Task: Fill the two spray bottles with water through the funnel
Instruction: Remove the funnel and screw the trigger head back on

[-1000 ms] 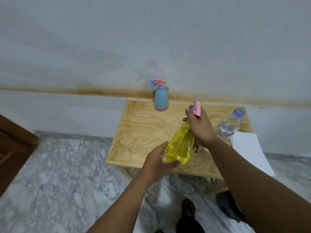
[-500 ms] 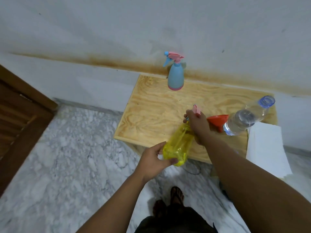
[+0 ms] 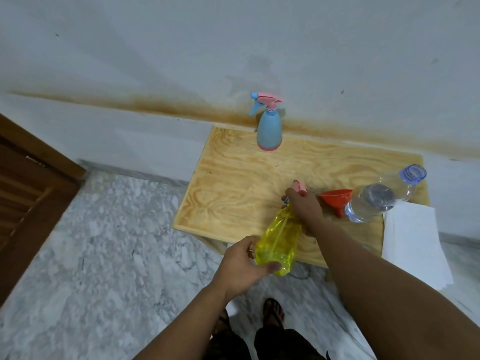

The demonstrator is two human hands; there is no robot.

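A clear yellow spray bottle (image 3: 279,240) is held tilted over the near edge of the wooden table (image 3: 233,183). My left hand (image 3: 242,266) grips its base. My right hand (image 3: 305,207) is curled round its pink spray head (image 3: 299,186) and hides most of it. A blue spray bottle (image 3: 269,126) with a pink and blue head stands upright at the table's far edge by the wall. An orange funnel (image 3: 335,200) lies on its side to the right of my right hand. Beside the funnel lies a clear water bottle (image 3: 381,197) with a blue cap.
White paper sheets (image 3: 413,240) hang over the table's right side. The wall rises just behind the table. A marble floor spreads to the left, with a wooden door (image 3: 28,193) at the far left. My feet stand below the table's near edge.
The view has tilted and shifted, so the table sits lower right and the funnel came into sight. Both hands keep their hold on the yellow bottle, which stays tilted at the near edge.
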